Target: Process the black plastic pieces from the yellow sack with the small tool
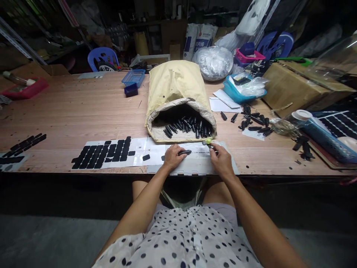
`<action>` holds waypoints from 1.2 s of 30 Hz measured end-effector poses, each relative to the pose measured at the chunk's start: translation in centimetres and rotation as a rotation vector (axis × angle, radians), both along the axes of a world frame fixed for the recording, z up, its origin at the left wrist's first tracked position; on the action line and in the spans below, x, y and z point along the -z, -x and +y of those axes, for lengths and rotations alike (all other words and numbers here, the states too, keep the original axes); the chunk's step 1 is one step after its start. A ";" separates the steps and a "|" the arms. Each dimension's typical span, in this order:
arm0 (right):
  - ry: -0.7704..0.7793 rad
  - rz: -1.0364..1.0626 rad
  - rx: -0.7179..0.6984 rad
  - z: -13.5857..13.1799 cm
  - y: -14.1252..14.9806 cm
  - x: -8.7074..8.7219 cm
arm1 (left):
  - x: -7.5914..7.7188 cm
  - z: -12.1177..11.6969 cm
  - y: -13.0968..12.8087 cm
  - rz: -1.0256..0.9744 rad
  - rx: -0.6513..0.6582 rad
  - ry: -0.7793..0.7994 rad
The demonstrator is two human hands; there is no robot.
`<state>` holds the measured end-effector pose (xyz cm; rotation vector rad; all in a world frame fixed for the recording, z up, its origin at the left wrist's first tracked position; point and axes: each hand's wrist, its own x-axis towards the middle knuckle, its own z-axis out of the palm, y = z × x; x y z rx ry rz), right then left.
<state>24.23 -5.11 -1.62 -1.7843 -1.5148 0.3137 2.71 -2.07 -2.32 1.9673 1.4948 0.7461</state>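
Note:
My left hand [172, 159] is closed around one end of a small, slender black part [185, 152], which points to the right. In my right hand [222, 160] is a small tool with a yellow-green head [208, 141], pinched between the fingers; its exact kind is too small to tell. Both hands are over a grey board [195, 167] at the table's front edge. Just beyond them lies a yellow sack [175, 82], its mouth facing me, with many similar black parts [192, 126] inside. Left of my left hand, rows of flat black pieces [95, 155] lie on white sheets [136, 152].
Loose black parts [258, 119] are scattered at the right, near a blue basin [240, 93] and a cardboard box [298, 87]. A blue basket [134, 77] and a dark blue box [131, 89] stand left of the sack. More black strips [26, 144] lie far left.

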 end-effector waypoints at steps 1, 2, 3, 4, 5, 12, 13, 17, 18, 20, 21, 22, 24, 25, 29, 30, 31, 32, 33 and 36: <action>-0.014 0.060 -0.027 -0.6 0.6 -0.2 | 0.0 0.0 0.0 0.000 -0.003 0.000; -0.036 0.112 -0.036 -1.2 0.9 -0.5 | 0.0 0.0 -0.1 -0.001 -0.005 0.000; -0.073 0.156 -0.020 -1.7 1.0 -1.0 | 0.0 0.0 -0.1 -0.002 -0.007 0.000; -0.125 0.194 0.023 -2.0 0.7 -1.7 | 0.0 0.0 -0.1 -0.002 -0.010 0.002; -0.194 0.229 0.094 -2.1 0.2 -2.5 | 0.0 0.0 -0.2 -0.001 -0.011 0.004; -0.316 0.256 0.226 -1.2 -2.1 -5.1 | -0.3 0.0 -0.5 -0.004 -0.032 0.030; -0.275 0.230 0.137 -1.3 -1.3 -4.6 | -0.3 0.0 -0.5 -0.007 -0.034 0.036; -0.119 0.097 -0.159 -2.1 3.0 -2.1 | -0.3 0.2 -0.6 -0.011 -0.027 0.074; -0.098 0.060 -0.203 -2.3 3.8 -1.8 | -0.3 0.2 -0.6 -0.007 -0.026 0.084; -0.113 -0.001 -0.252 -2.5 4.9 -1.3 | -0.3 0.3 -0.6 -0.001 -0.027 0.094; -0.150 -0.022 -0.262 -2.6 5.2 -1.1 | -0.3 0.3 -0.6 0.002 -0.027 0.093; -0.200 -0.036 -0.269 -2.7 5.4 -0.9 | -0.2 0.3 -0.6 0.005 -0.026 0.089; -0.289 -0.057 -0.281 -2.6 5.5 -0.4 | -0.1 0.3 -0.7 0.013 -0.023 0.078; -0.309 -0.070 -0.290 -2.6 5.5 -0.1 | 0.0 0.3 -0.7 0.018 -0.020 0.072; -0.288 -0.101 -0.292 -2.2 5.1 0.8 | 0.2 0.3 -0.6 0.021 -0.013 0.057; -0.297 -0.092 -0.279 -2.1 5.0 0.8 | 0.3 0.3 -0.6 0.016 -0.014 0.055; -0.313 -0.081 -0.262 -2.0 4.9 0.6 | 0.3 0.3 -0.6 0.012 -0.015 0.054; -0.330 -0.072 -0.243 -2.0 4.8 0.5 | 0.3 0.3 -0.6 0.008 -0.018 0.053; -0.342 -0.067 -0.227 -2.0 4.7 0.4 | 0.4 0.3 -0.6 0.004 -0.022 0.053; -0.321 -0.076 -0.227 -2.3 4.6 0.5 | 0.4 0.3 -0.6 -0.004 -0.021 0.054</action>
